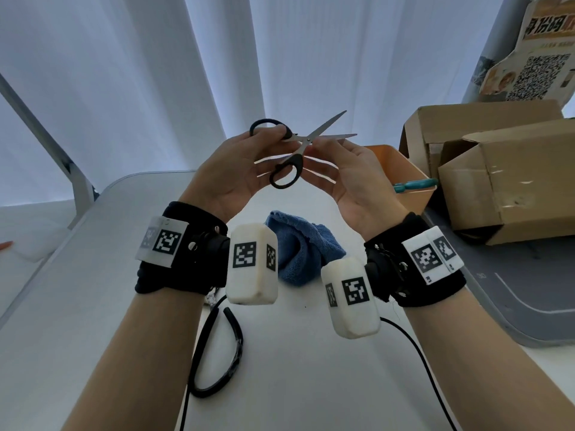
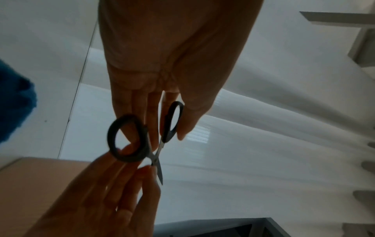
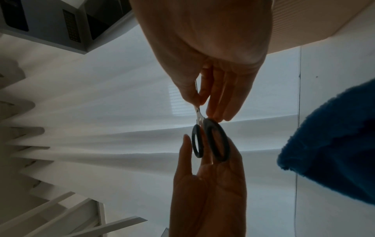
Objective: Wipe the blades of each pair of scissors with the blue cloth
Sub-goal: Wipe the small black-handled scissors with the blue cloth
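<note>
In the head view, black-handled scissors [image 1: 295,164] are held up above the table with the blades spread open, tips pointing right. My left hand [image 1: 273,135] grips the upper handle ring. My right hand [image 1: 314,147] pinches the scissors near the pivot, at the base of the blades. The lower ring hangs between the two palms. The blue cloth [image 1: 298,244] lies crumpled on the white table [image 1: 93,306] below the hands, untouched. The left wrist view shows the scissors [image 2: 160,174] and the cloth [image 2: 14,104]. The right wrist view shows the scissors [image 3: 208,126] and the cloth [image 3: 334,152].
An orange bin [image 1: 404,169] stands at the right with a teal-handled tool [image 1: 417,185] sticking out of it. Cardboard boxes [image 1: 497,181] sit behind it on a grey mat [image 1: 513,290]. A black cable [image 1: 217,353] loops on the table near me. White curtains hang behind.
</note>
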